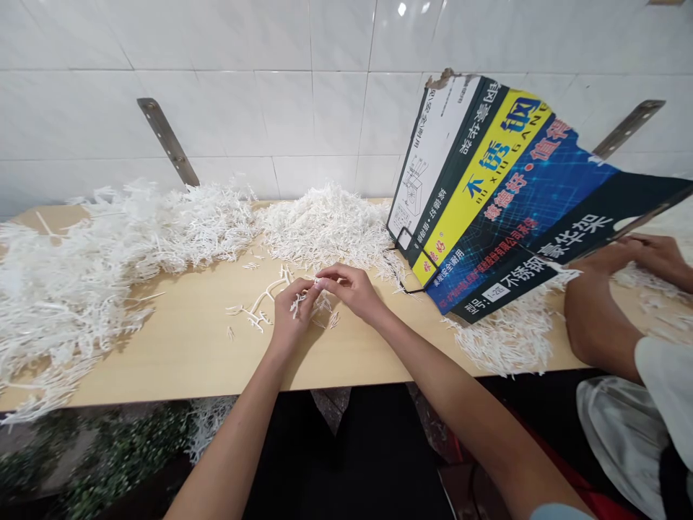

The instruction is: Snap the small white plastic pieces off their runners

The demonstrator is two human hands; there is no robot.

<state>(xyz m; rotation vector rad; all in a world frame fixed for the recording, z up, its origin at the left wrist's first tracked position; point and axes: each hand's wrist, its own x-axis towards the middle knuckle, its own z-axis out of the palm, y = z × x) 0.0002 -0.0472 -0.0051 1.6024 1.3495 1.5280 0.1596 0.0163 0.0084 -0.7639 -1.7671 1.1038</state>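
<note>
Over smooth tan tabletop point(206, 361), left hand point(289, 318), right hand point(354, 290), both grips pinching spindly white sprigs point(296, 305).

Both bare forearms reached up and inward over the bench point(189, 361), elbows spread wide. The left hand point(295, 307) was raised with its fingers curled, and the right hand point(349, 289) bent in from the other side, knuckles arched, so the two hands met at the fingertips, thumbs and forefingers pinched close together.
</note>
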